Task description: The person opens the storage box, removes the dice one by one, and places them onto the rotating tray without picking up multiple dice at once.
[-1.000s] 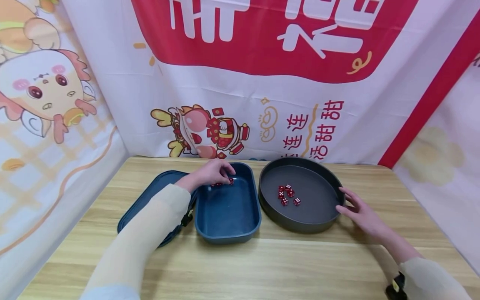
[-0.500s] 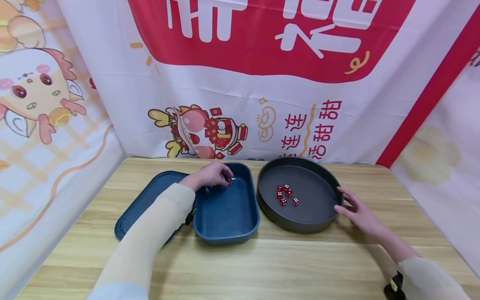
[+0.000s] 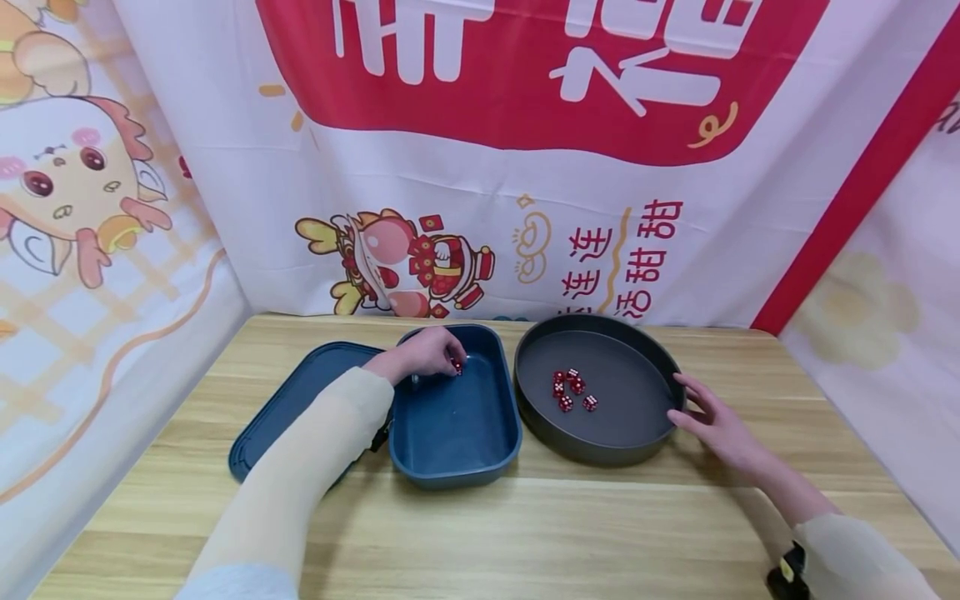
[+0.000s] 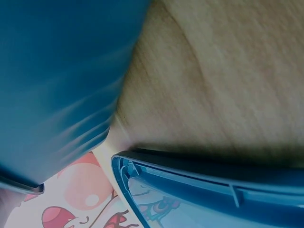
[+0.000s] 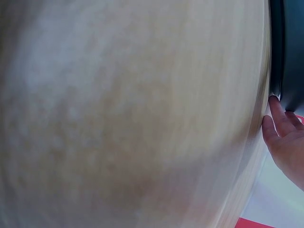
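Observation:
My left hand (image 3: 429, 352) reaches over the left rim of a blue rectangular box (image 3: 454, 433). Its thumb and fingertips pinch a red die (image 3: 457, 367) with white pips, low inside the box near the far end. The hand hides the box's far-left part. To the right stands a round dark grey pan (image 3: 626, 375), with several red dice (image 3: 566, 403) on its floor, left of centre. My right hand (image 3: 716, 425) rests its extended fingers against the pan's right rim. In the right wrist view, the fingertips touch the pan's outer wall (image 5: 292, 52).
A blue lid (image 3: 300, 400) lies left of the box, partly under my left sleeve, its ridged edge (image 4: 232, 185) showing in the left wrist view. Everything stands on a wooden table (image 3: 540, 533). Printed cloth (image 3: 420, 167) hangs behind and at both sides.
My left fingers have closed in on a die and drawn it slightly nearer. The view has shifted a little. My right hand stays at the pan, and the dice in it lie unmoved.

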Demonstrator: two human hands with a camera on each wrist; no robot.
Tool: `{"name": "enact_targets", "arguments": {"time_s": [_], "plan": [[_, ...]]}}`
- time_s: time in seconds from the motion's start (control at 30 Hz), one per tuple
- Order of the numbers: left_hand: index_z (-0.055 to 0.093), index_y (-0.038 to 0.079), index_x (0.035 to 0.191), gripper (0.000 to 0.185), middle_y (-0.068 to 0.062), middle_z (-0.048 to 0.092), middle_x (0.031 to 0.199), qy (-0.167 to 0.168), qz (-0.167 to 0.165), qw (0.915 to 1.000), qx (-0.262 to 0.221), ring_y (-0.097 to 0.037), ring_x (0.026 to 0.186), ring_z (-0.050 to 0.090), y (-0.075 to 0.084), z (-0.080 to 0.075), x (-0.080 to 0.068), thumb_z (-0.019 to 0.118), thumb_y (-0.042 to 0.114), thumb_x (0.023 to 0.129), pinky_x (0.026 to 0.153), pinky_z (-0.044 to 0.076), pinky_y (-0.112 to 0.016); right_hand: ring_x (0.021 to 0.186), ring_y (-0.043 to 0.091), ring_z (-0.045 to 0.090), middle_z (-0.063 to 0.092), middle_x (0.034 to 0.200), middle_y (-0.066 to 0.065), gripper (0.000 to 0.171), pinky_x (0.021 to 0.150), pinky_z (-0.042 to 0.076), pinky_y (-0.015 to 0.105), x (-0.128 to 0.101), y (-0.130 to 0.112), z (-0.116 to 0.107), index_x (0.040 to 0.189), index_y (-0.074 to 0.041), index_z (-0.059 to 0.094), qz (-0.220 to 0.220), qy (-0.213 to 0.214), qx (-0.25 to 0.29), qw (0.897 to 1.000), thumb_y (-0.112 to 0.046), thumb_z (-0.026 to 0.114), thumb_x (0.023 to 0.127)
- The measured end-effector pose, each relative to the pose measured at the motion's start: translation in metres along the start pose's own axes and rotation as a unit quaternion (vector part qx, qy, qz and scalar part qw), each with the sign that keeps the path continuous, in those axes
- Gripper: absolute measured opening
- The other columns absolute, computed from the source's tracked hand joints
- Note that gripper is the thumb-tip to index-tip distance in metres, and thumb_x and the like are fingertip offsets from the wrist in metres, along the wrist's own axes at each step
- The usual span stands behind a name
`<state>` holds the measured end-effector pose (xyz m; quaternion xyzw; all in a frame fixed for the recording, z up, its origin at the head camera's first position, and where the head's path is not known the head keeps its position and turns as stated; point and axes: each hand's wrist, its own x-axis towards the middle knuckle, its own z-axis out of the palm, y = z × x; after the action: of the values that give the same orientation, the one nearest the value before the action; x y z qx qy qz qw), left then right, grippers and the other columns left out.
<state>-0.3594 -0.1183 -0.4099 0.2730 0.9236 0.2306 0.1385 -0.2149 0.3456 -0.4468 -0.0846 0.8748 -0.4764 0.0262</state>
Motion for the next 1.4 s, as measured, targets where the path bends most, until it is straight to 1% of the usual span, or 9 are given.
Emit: {"name": "enact_targets", "arguments": {"time_s": [0.2, 0.5, 0.73, 0.8, 0.9, 0.97, 1.07, 1.17, 1.4], "plan": [[0.075, 0.008, 0.104, 0.018, -0.001, 0.068, 0.093, -0.007, 0.014, 0.9998, 0.011, -0.016, 0.081, 0.062, 0.000, 0.001, 0.003, 0.074, 0.008, 0.086, 0.079, 0.053, -0.032, 0.126, 0.055, 0.038, 0.021, 0.150, 0.036, 0.067, 0.086, 0.041, 0.014, 0.000, 0.000, 0.000, 0.152, -0.002, 0.021, 0.000, 0.003, 0.008, 1.000, -0.018, 0.059, 0.099], [0.074, 0.007, 0.106, 0.019, -0.001, 0.068, 0.094, -0.004, 0.018, 0.9998, -0.004, -0.016, 0.082, 0.061, 0.003, 0.000, -0.004, 0.074, 0.007, 0.087, 0.080, 0.053, -0.032, 0.127, 0.055, 0.038, 0.021, 0.150, 0.036, 0.067, 0.092, 0.044, 0.024, -0.001, -0.002, 0.001, 0.152, -0.003, 0.022, 0.001, -0.002, 0.005, 1.000, -0.020, 0.059, 0.099], [0.073, 0.005, 0.110, 0.022, -0.001, 0.069, 0.094, 0.001, 0.035, 0.9986, -0.039, -0.015, 0.081, 0.063, 0.011, -0.005, -0.019, 0.072, 0.007, 0.088, 0.078, 0.054, -0.031, 0.126, 0.056, 0.038, 0.021, 0.149, 0.036, 0.066, 0.085, 0.041, 0.013, -0.001, -0.004, 0.002, 0.151, -0.002, 0.023, -0.005, 0.000, 0.016, 1.000, -0.019, 0.059, 0.098], [0.072, 0.005, 0.111, 0.022, 0.000, 0.070, 0.094, 0.000, 0.038, 0.9982, -0.047, -0.014, 0.082, 0.064, 0.016, -0.008, -0.023, 0.072, 0.007, 0.088, 0.078, 0.054, -0.030, 0.125, 0.056, 0.038, 0.022, 0.149, 0.037, 0.066, 0.087, 0.043, 0.018, -0.001, -0.003, 0.002, 0.151, -0.002, 0.022, -0.005, -0.001, 0.012, 1.000, -0.019, 0.059, 0.099], [0.072, 0.006, 0.112, 0.023, 0.000, 0.070, 0.095, 0.001, 0.044, 0.9977, -0.051, -0.014, 0.083, 0.064, 0.026, -0.013, -0.030, 0.072, 0.008, 0.088, 0.078, 0.054, -0.030, 0.126, 0.056, 0.038, 0.021, 0.149, 0.037, 0.067, 0.095, 0.045, 0.036, -0.001, -0.003, 0.001, 0.152, -0.004, 0.021, 0.001, -0.003, 0.001, 1.000, -0.021, 0.058, 0.099], [0.073, 0.008, 0.111, 0.023, 0.001, 0.070, 0.095, 0.006, 0.051, 0.9974, -0.051, -0.013, 0.083, 0.064, 0.032, -0.017, -0.033, 0.072, 0.008, 0.088, 0.078, 0.054, -0.029, 0.127, 0.056, 0.037, 0.020, 0.150, 0.036, 0.068, 0.098, 0.040, 0.050, -0.001, -0.003, 0.001, 0.152, -0.004, 0.020, 0.004, -0.006, -0.002, 1.000, -0.023, 0.058, 0.099], [0.073, 0.011, 0.110, 0.022, 0.002, 0.070, 0.096, 0.014, 0.066, 0.9965, -0.050, -0.012, 0.084, 0.064, 0.041, -0.023, -0.037, 0.072, 0.009, 0.088, 0.077, 0.054, -0.028, 0.127, 0.057, 0.034, 0.018, 0.150, 0.036, 0.069, 0.098, 0.035, 0.058, -0.001, -0.003, 0.000, 0.153, -0.005, 0.019, 0.007, -0.010, 0.001, 1.000, -0.024, 0.058, 0.099], [0.073, 0.012, 0.110, 0.022, 0.003, 0.070, 0.095, 0.017, 0.080, 0.9952, -0.054, -0.011, 0.083, 0.064, 0.048, -0.028, -0.037, 0.072, 0.010, 0.088, 0.076, 0.054, -0.027, 0.128, 0.057, 0.034, 0.018, 0.150, 0.036, 0.068, 0.098, 0.036, 0.057, -0.001, -0.002, 0.000, 0.153, -0.005, 0.019, 0.005, -0.009, 0.003, 1.000, -0.024, 0.057, 0.100], [0.072, 0.007, 0.113, 0.025, 0.001, 0.070, 0.097, 0.013, 0.102, 0.9933, -0.053, -0.012, 0.084, 0.065, 0.070, -0.032, -0.031, 0.072, 0.010, 0.088, 0.079, 0.053, -0.026, 0.127, 0.056, 0.036, 0.021, 0.150, 0.035, 0.067, 0.096, 0.044, 0.038, -0.002, 0.000, 0.000, 0.152, -0.004, 0.022, -0.004, 0.000, 0.003, 1.000, -0.022, 0.058, 0.099]]}}
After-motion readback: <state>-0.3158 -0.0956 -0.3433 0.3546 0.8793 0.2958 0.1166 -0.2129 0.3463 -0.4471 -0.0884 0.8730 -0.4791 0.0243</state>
